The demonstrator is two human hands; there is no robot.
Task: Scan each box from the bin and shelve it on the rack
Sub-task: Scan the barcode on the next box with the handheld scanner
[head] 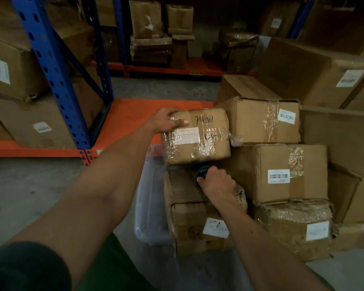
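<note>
Left hand [168,120] grips the taped box's [198,137] top-left corner, arm outstretched; right hand [215,183] clasps a black scanner [202,172] below.

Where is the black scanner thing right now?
The scanner is in the right hand, mid-frame, just under the box with handwriting that the left hand holds.

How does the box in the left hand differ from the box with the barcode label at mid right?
The held box has handwriting on top; the barcode box shows none. The held box's white label carries faint text, the other's a clear barcode. The left hand grips the held box's far corner; nothing touches the barcode box, stacked among others. The held box looks smaller. Both are taped brown cardboard.
</note>
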